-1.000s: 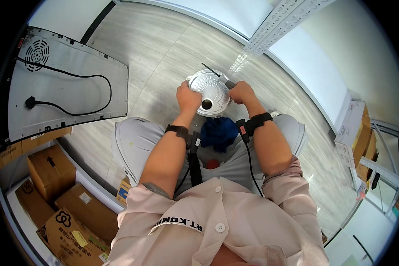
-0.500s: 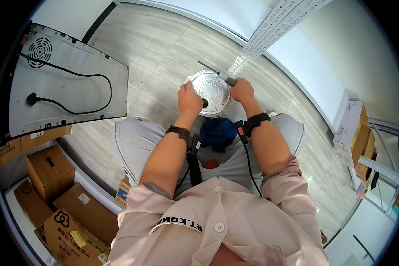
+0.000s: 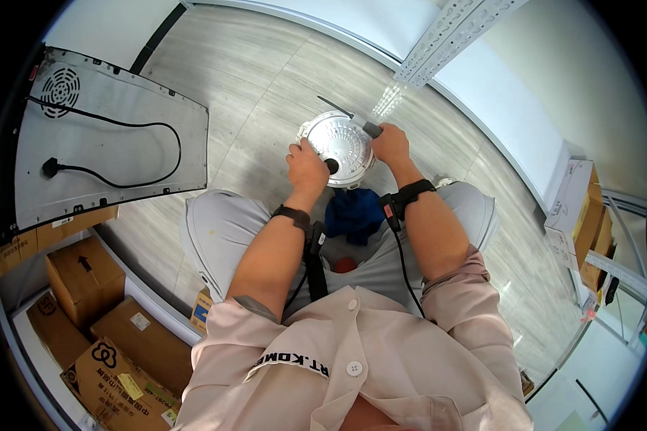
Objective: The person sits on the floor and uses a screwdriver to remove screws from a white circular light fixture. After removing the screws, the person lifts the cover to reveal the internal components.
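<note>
Holding the round silver part (image 3: 351, 142) by its left edge, your left grip (image 3: 308, 171) is curled against the rim, beside the dark round opening (image 3: 331, 166) on its near side; how far its fingers close underneath is hidden. Your right grip (image 3: 391, 146) is closed around the grey-handled tool (image 3: 372, 130), whose thin dark end slants up and left over the far rim. The round part sits ahead of your knees, above the pale floor (image 3: 244, 65); you cannot tell from this view whether it touches it. Just on your side of it lies a crumpled blue cloth (image 3: 354, 215). Off to your left is a grey metal panel (image 3: 115, 151) with a black cord (image 3: 177, 147) across it, and nearer you are cardboard boxes (image 3: 147, 345).
</note>
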Demonstrator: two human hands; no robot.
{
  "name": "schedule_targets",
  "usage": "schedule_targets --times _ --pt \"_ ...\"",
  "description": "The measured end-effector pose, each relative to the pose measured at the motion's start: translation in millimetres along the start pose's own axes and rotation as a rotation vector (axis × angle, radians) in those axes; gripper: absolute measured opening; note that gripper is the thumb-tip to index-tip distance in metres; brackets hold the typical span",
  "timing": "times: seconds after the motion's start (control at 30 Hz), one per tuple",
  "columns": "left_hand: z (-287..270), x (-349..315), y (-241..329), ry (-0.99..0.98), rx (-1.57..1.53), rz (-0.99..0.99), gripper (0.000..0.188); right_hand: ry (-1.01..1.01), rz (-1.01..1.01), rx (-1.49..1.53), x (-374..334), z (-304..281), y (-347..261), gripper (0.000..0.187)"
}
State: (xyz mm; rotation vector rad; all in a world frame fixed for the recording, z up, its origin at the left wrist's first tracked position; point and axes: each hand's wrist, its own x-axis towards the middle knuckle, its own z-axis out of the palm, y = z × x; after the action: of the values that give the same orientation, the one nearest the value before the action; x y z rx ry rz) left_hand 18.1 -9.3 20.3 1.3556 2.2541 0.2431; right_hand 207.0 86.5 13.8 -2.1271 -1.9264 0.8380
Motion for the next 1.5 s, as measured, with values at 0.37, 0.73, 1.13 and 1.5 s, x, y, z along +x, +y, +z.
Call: schedule_targets --times 0.37,0.73,1.13,1.5 --pt "-5 0 2 -0.059 0.098 -0.038 0.077 -0.03 -0.025 -0.03 5 3 1 0.034" --pt "-9 1 0 -0.089 0.122 -0.029 0.085 -0.046 -0.081 -0.059 1 10 1 0.029" --pt "-2 2 -2 -0.055 0.085 0.018 0.087 -0.019 -0.079 -0.068 5 14 7 0.032" --pt "12 -6 3 0.207 0.137 0.09 0.079 -0.114 -0.003 -0.208 -11 -30 -21 0.027"
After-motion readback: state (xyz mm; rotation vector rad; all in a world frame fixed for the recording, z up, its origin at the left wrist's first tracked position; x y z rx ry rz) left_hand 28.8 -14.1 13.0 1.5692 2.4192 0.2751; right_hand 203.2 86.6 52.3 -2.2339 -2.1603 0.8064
